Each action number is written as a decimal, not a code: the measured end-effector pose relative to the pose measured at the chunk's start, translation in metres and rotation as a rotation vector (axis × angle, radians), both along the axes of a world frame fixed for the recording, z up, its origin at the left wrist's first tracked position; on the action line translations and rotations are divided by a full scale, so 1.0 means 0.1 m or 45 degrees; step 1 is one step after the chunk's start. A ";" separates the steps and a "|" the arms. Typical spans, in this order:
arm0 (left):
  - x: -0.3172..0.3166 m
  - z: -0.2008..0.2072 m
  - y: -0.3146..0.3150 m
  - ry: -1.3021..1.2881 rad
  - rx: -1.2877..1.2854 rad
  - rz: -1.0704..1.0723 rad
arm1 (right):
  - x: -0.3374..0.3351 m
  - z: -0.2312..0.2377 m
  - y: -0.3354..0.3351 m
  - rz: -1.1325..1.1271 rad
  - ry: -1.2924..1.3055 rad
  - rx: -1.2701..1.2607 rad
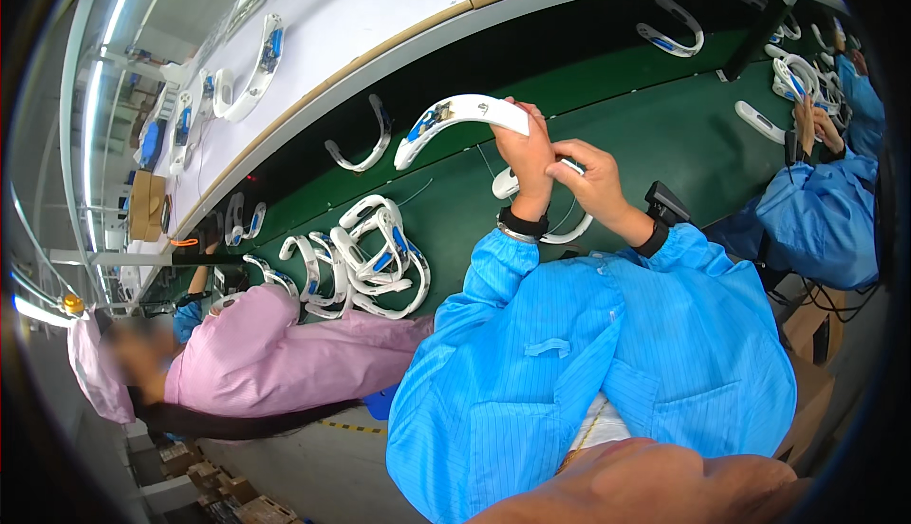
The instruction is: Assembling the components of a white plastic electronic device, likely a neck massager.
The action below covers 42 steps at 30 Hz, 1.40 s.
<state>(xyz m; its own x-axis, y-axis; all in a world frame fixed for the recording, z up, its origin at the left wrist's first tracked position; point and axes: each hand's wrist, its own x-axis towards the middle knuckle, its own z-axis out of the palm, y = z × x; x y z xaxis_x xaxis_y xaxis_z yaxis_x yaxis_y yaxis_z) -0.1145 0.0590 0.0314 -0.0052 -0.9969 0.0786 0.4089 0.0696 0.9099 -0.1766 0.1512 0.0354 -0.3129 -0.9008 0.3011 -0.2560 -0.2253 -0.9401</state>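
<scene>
While left fingers (538, 122) clasp its end, the white arc (463, 111) juts leftward; right fingers (585, 152), grip unclear.

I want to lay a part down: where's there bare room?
The green worktop is bare between the right hand and the lone white shell farther right. Left is crowded: white C-shaped shells heaped beside the pink smock.
</scene>
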 end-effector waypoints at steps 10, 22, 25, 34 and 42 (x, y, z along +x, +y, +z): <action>0.14 -0.05 0.11 0.346 0.218 -0.556 | -0.80 0.17 -0.24 -0.124 -0.933 -0.139; 0.25 -0.15 -0.21 0.791 0.476 -0.684 | -0.38 0.13 0.14 -0.201 0.479 -0.164; 0.29 -0.12 -0.24 0.763 0.532 -0.585 | -0.32 0.04 0.17 -0.165 0.615 -0.248; 0.34 -0.13 -0.24 0.853 0.609 -0.547 | -0.20 -0.01 0.07 -0.218 0.809 -0.370; 0.49 -0.14 -0.27 0.857 0.597 -0.562 | -0.07 -0.07 0.09 -0.173 0.853 -0.312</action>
